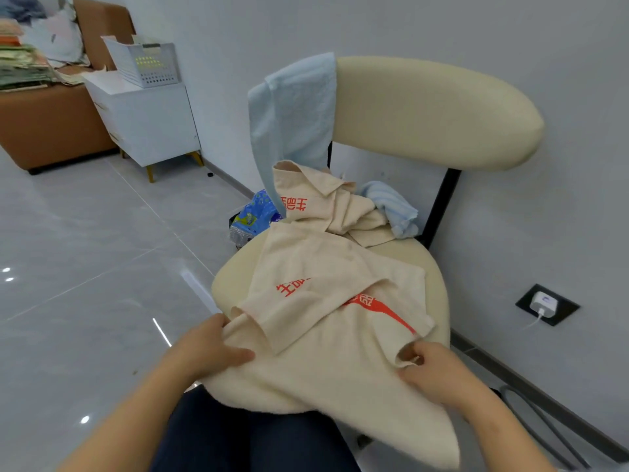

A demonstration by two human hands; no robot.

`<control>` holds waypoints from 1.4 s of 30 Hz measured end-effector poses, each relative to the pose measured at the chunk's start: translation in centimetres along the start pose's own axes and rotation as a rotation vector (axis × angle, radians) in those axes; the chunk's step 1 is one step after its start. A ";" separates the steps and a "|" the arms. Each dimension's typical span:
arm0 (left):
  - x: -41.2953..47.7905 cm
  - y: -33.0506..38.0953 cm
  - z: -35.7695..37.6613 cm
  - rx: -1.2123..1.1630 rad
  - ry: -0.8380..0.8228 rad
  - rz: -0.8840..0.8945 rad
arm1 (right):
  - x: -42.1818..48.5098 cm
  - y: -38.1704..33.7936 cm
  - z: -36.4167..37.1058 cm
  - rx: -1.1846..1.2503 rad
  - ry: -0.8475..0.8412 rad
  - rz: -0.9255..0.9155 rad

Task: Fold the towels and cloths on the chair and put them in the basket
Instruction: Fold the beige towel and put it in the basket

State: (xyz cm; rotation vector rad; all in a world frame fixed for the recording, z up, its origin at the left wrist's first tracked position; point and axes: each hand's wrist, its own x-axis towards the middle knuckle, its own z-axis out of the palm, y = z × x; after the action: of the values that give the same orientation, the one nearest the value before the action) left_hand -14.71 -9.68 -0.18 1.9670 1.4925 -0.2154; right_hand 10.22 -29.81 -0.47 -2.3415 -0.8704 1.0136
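Note:
A cream towel with red print (326, 338) lies spread over the front of the cream chair seat (439, 287) and hangs off its near edge. My left hand (207, 349) grips the towel's left edge, fingers lying over the fabric. At the right edge, my right hand (432, 369) pinches a fold of it. A second cream towel (326, 202) lies crumpled at the back of the seat beside a bunched light blue cloth (394, 206). A light blue towel (292, 110) hangs over the chair's backrest. The white slotted basket (146, 63) stands on a white cabinet at the far left.
The white cabinet (149, 120) stands against the wall next to a brown sofa (51, 124) piled with folded fabrics. A blue patterned bag (255, 216) sits on the floor behind the chair's left side. A wall socket with a white charger (544, 303) is low on the right.

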 end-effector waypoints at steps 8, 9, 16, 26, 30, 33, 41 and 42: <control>2.2 3.7 2.6 0.277 0.469 0.334 | 1.9 -2.2 -1.0 0.822 0.212 0.127; 2.8 4.0 2.7 0.281 0.476 0.367 | 2.6 -2.1 -1.0 0.830 0.267 0.147; 5.7 6.6 1.8 0.181 0.551 0.540 | 5.8 -2.5 -0.6 0.702 0.408 0.153; 9.0 9.3 0.0 -0.800 0.246 0.167 | 8.0 -3.2 -2.5 0.891 0.431 0.113; 9.9 10.5 -1.7 -1.160 0.388 0.097 | 8.4 -3.2 -4.3 0.986 0.633 -0.012; 11.7 10.6 -1.6 -1.064 0.376 0.045 | 9.4 -2.4 -4.7 0.971 0.636 0.050; 14.7 10.9 -1.2 -0.677 0.180 0.009 | 12.8 -1.2 -4.7 0.671 0.568 0.086; 15.1 11.0 -1.4 -0.691 0.211 0.032 | 13.0 -1.4 -5.1 0.688 0.617 0.050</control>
State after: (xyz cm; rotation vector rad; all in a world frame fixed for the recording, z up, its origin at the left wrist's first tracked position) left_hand 0.02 1.72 -2.23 1.4730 1.4074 0.4789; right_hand 20.46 -20.54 -2.64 -1.8858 -0.1732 0.4372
